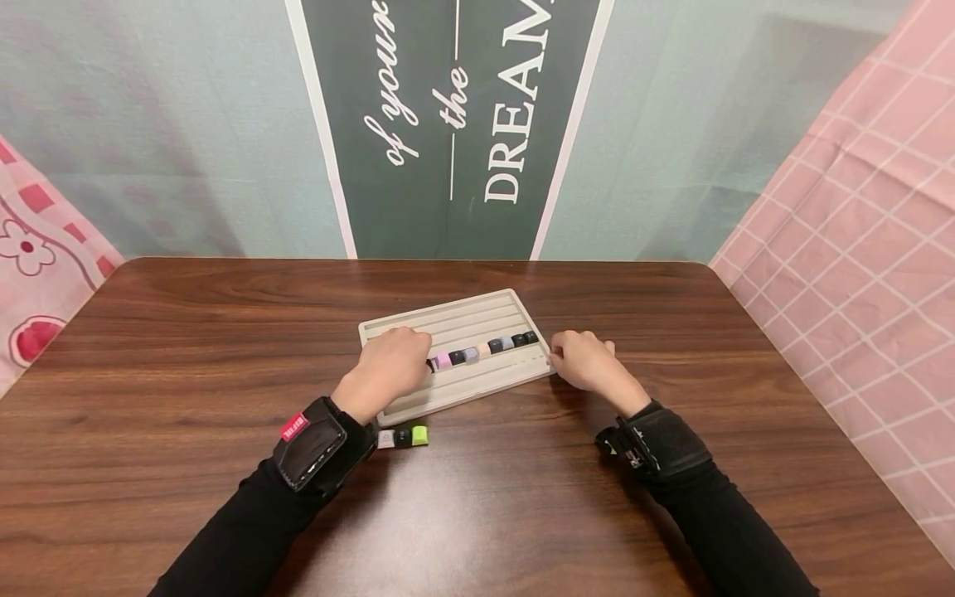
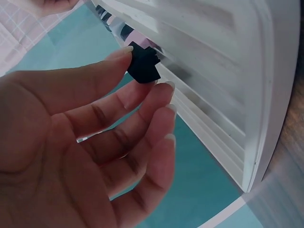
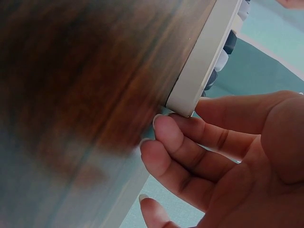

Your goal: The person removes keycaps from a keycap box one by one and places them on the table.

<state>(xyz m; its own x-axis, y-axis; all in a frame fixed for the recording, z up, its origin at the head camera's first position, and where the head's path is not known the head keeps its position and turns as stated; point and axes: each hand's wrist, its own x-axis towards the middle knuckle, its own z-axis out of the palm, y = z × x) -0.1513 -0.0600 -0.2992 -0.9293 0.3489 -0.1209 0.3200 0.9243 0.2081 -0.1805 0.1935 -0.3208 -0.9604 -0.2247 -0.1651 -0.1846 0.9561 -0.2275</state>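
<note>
My left hand (image 1: 391, 365) is over the left half of a cream ribbed tray (image 1: 440, 395). Between its thumb and index finger it pinches a black keycap (image 2: 143, 63), held at the left end of a row of keycaps. That row lies along one groove and includes a pink keycap (image 1: 443, 361), a cream one (image 1: 484, 350) and several black and grey ones. My right hand (image 1: 585, 362) grips the tray's right corner (image 3: 183, 102), thumb on one side and fingers curled at the other.
Near the tray's front left corner, a grey keycap (image 1: 385, 439), a black keycap (image 1: 403, 438) and a lime green keycap (image 1: 420, 435) lie side by side on the brown wooden table (image 1: 485, 514). A printed cloth (image 1: 224, 124) hangs behind the table.
</note>
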